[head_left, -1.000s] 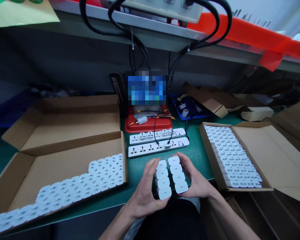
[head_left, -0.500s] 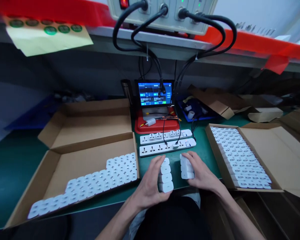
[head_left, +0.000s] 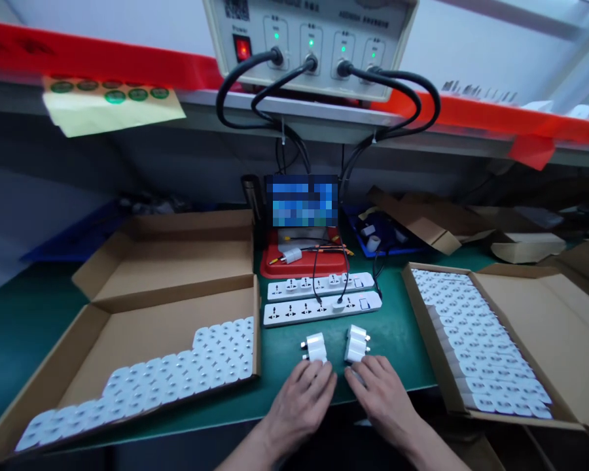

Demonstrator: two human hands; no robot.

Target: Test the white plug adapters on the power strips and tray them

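Two short rows of white plug-in chargers lie on their sides on the green mat, the left row (head_left: 315, 347) with prongs pointing left and the right row (head_left: 356, 343) with prongs pointing right. My left hand (head_left: 299, 402) lies palm down over the near end of the left row, fingers stretched flat. In the same way, my right hand (head_left: 380, 398) rests flat over the near end of the right row. The chargers under both palms are hidden. Two white power strips (head_left: 321, 306) lie just beyond the rows.
A cardboard box (head_left: 127, 327) at the left holds several rows of white chargers, and another box (head_left: 515, 314) at the right holds more. A red tray (head_left: 304, 265) with a screen stands behind the strips. A tester with black cables (head_left: 309, 39) sits on the shelf above.
Both hands have slid back toward me and flattened out. The two rows of chargers, earlier gripped upright between the hands, now lie on their sides on the mat. The view tilted upward.
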